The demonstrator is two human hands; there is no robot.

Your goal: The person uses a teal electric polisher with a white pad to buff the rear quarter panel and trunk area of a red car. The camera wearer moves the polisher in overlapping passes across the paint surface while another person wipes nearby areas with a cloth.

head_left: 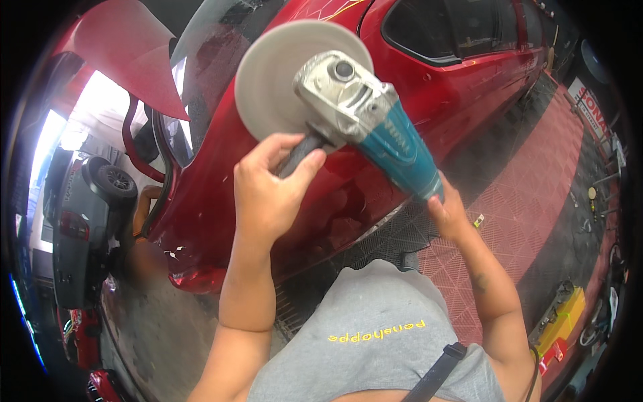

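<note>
A teal polisher [402,149] with a silver metal head and a large round pale pad [271,87] is held up over the side of a red car [341,194]. My left hand [271,184] is closed around its black side handle [301,154]. At the far end of the teal body, my right hand [447,208] wraps round the grip, its fingers partly hidden. The pad looks smeared, as if spinning. Whether it touches the paint, I cannot tell.
The car's trunk lid [127,53] stands raised at the upper left. Beyond the car's rear, another person's arm [142,208] shows. A grey pickup [84,208] is at the left. Red floor tiles [529,187] stretch along the right, with a yellow box [562,321] lower down.
</note>
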